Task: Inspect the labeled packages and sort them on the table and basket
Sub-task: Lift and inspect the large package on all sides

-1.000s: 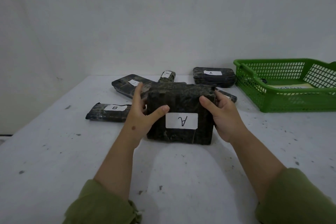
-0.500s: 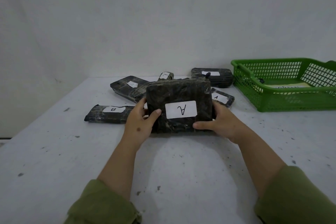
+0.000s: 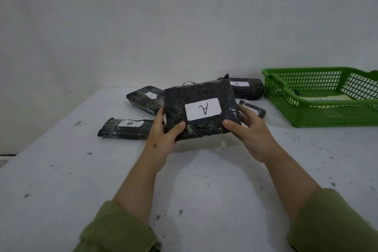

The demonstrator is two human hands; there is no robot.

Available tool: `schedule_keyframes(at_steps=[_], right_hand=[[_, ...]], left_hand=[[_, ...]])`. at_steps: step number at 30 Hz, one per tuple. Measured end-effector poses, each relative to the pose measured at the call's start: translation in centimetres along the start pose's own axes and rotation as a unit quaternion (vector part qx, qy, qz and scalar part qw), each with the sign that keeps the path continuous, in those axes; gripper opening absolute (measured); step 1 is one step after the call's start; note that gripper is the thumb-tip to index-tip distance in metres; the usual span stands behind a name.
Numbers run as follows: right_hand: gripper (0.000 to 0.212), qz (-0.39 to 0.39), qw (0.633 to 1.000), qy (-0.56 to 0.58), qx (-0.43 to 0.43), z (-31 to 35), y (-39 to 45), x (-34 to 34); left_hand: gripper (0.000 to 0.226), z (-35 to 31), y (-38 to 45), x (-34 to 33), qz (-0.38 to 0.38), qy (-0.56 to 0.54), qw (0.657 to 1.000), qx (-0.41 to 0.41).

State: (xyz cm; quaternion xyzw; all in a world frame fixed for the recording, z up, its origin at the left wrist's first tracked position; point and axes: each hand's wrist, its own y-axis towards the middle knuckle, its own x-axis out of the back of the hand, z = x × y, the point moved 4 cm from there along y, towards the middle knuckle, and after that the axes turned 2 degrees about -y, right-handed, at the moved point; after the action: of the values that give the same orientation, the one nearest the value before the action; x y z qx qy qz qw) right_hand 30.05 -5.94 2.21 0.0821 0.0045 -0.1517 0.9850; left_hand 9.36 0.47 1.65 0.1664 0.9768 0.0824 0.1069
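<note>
Both hands, left (image 3: 163, 139) and right (image 3: 248, 131), each grip pinching the lower corners of the A-labelled package (image 3: 201, 111), held tilted above the surface (image 3: 61, 170). Green basket (image 3: 319, 115) sits right.

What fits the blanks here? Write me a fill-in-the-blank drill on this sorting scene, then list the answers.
1. Both hands, left hand and right hand, hold a dark package labeled ____.
2. The basket on the table is coloured ____.
3. The package lying beside the left hand bears the letter ____.

Missing words: A; green; B
</note>
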Motion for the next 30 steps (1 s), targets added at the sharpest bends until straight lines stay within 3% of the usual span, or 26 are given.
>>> schedule_keyframes(at_steps=[2,3,7,11,13,16,20,24,28,30], right_hand=[[0.110,0.007,0.998,0.056,-0.037,-0.6,0.2,-0.2],[0.109,0.018,0.996,0.073,-0.050,-0.7,0.1,-0.4],[0.089,-0.017,0.994,0.090,-0.050,-0.7,-0.1,-0.7],[0.100,-0.082,0.975,0.203,-0.033,0.1,0.2,-0.3],[0.077,-0.094,0.966,0.240,-0.033,0.6,0.1,0.0],[0.048,-0.094,0.967,0.227,-0.064,0.6,0.0,1.0],[0.039,-0.113,0.973,0.187,-0.068,1.0,-0.2,1.7],[0.025,-0.086,0.990,0.100,-0.052,1.2,-0.4,0.9],[0.039,-0.023,0.992,0.088,-0.085,1.2,-0.6,0.1],[0.043,0.024,0.991,0.065,-0.114,1.1,-0.7,0.0]], left_hand=[[0.050,0.0,0.0,-0.3,-0.020,-0.019,1.000,0.009],[0.049,0.1,0.0,-0.4,-0.024,-0.019,0.999,0.012],[0.056,0.3,-0.2,-1.2,-0.023,-0.027,0.999,0.023],[0.069,0.4,-0.7,-1.6,-0.003,-0.050,0.998,0.045],[0.070,0.4,-0.9,-1.8,0.031,-0.041,0.997,0.064],[0.077,-0.1,-0.7,-1.2,0.020,-0.057,0.996,0.065],[0.073,-0.7,-0.1,0.1,-0.008,-0.112,0.991,0.068],[0.068,-0.4,-0.9,-1.4,0.062,-0.065,0.992,0.086],[0.054,-0.1,-1.0,-2.2,0.027,-0.094,0.992,0.079],[0.060,0.1,-0.6,-1.9,-0.003,-0.134,0.987,0.088]])
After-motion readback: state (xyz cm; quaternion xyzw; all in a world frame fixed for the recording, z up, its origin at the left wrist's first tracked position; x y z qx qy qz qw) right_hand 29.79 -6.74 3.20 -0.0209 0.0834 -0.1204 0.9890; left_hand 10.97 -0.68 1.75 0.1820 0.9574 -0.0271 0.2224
